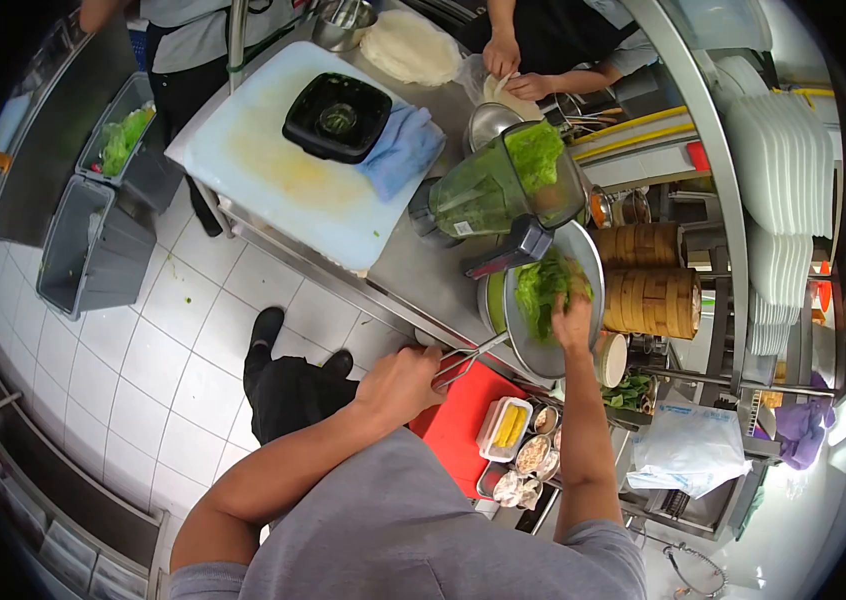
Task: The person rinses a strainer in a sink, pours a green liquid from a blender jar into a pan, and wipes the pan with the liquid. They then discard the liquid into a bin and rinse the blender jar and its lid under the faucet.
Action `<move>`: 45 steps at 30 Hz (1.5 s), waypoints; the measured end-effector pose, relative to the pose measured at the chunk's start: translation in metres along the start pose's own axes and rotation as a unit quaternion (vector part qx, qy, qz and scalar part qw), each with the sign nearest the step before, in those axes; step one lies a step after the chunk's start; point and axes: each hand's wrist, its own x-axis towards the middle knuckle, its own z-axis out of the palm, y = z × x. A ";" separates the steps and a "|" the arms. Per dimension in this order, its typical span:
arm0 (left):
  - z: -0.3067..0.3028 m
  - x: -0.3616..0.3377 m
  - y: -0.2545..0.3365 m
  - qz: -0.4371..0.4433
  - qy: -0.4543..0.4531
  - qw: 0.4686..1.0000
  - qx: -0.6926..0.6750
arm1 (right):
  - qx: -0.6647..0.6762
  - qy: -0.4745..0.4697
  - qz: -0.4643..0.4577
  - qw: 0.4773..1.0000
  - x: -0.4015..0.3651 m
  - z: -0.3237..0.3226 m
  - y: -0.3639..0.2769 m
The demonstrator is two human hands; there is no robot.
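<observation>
My left hand [401, 385] is closed around the wire handle of a large round metal strainer [543, 358]. Green lettuce leaves [543, 290] lie in the strainer. Into these leaves reaches my right hand [571, 318], its fingers curled on the lettuce and partly hidden by it. Just beyond the strainer stands a clear blender jug [483, 190] with a dark handle and base. More lettuce [535, 155] fills the jug's wide mouth, and the inside looks green. Part of a green container [491, 300] shows under the strainer.
A white cutting board [253, 130] carries a black blender lid [337, 117] and a blue cloth [403, 150]. Two co-workers stand across the counter, one handling a pale sheet. Bamboo steamers [651, 302] and stacked white plates [778, 150] are at right. Grey bins [93, 250] stand left.
</observation>
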 end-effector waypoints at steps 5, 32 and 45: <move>0.002 -0.001 -0.005 -0.006 -0.004 1.000 0.008 | 0.085 0.006 0.047 0.995 -0.016 0.015 0.011; 0.000 0.002 -0.016 0.018 -0.018 0.999 0.030 | 0.040 -0.039 0.139 0.989 -0.033 0.075 -0.014; -0.010 0.012 -0.003 0.009 -0.047 0.998 0.041 | 0.020 0.060 0.064 0.996 0.014 0.031 -0.066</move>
